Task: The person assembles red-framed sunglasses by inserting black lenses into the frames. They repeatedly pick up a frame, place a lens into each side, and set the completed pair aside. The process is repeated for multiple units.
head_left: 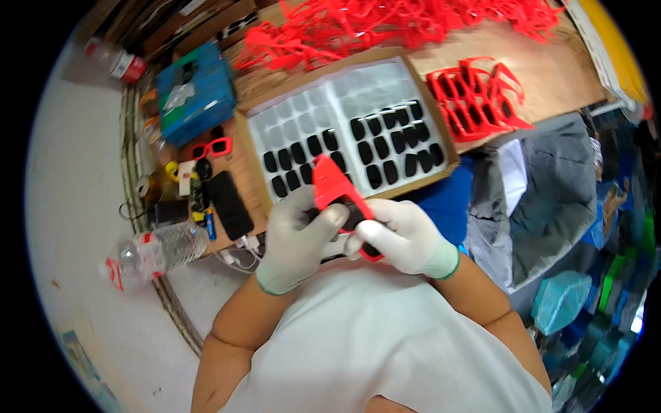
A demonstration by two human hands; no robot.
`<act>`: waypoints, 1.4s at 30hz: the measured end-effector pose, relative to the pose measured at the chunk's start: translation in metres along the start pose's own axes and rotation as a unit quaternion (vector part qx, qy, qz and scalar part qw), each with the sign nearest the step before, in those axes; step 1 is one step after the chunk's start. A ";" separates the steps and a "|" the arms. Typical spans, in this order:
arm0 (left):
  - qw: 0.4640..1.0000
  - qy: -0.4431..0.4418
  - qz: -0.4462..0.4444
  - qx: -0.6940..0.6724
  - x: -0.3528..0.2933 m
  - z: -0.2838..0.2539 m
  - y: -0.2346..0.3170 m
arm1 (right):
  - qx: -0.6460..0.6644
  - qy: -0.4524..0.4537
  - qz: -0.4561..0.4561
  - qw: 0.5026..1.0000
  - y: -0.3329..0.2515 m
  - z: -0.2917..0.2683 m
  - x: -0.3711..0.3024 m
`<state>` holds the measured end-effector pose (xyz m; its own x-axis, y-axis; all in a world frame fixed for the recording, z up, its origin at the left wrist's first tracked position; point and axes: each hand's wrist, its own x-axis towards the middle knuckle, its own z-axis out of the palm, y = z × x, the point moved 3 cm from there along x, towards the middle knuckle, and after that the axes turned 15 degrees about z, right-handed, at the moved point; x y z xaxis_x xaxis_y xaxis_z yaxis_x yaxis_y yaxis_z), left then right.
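Red sunglasses are in both hands, close before the person's body, at the near side of the desk. They are held at a tilt, with one broad red end pointing away, towards the box. The white-gloved left hand grasps them from the left, its fingers bent around the frame. The white-gloved right hand pinches the lower right part between its fingers, which cover some of the front.

Just beyond the hands, a shallow cardboard box contains rows of black lenses. The farther rows look pale grey; whether a sheet covers them, I cannot tell. To the left of the box lie a black phone and, a little farther, another red pair. A clear plastic bottle is at the left edge of the desk.

Farther away, a blue box is beside the far left corner of the cardboard one. On the right side, several red glasses are gathered closely together. Farthest, a tangled red pile spreads along the desk, somewhat blurred.
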<state>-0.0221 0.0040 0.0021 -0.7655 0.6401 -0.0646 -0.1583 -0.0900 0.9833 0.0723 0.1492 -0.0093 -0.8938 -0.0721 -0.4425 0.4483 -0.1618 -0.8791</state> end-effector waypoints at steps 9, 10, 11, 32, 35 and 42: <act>0.991 0.071 0.109 -0.044 -0.006 -0.006 0.014 | -0.043 -0.020 -0.037 0.998 -0.024 0.004 0.001; 0.991 0.056 0.096 -0.071 -0.005 -0.005 0.015 | -0.033 -0.022 -0.038 0.999 -0.023 0.004 0.000; 0.991 0.045 0.083 -0.097 -0.006 -0.005 0.016 | -0.023 -0.028 -0.039 0.999 -0.022 0.005 0.000; 0.978 0.047 0.091 0.179 -0.002 -0.003 0.000 | -0.149 0.195 -0.051 0.968 -0.017 0.011 0.006; 0.956 0.047 0.145 0.249 -0.008 -0.001 0.000 | -0.125 0.212 -0.044 0.968 -0.015 0.014 0.004; 0.988 0.025 0.076 0.131 -0.007 -0.008 0.005 | 0.045 0.054 0.076 0.995 -0.023 0.011 0.006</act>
<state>-0.0223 -0.0067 0.0061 -0.7990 0.5953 0.0846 0.1224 0.0232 0.9922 0.0567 0.1418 0.0098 -0.8075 0.0035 -0.5899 0.5712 -0.2453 -0.7833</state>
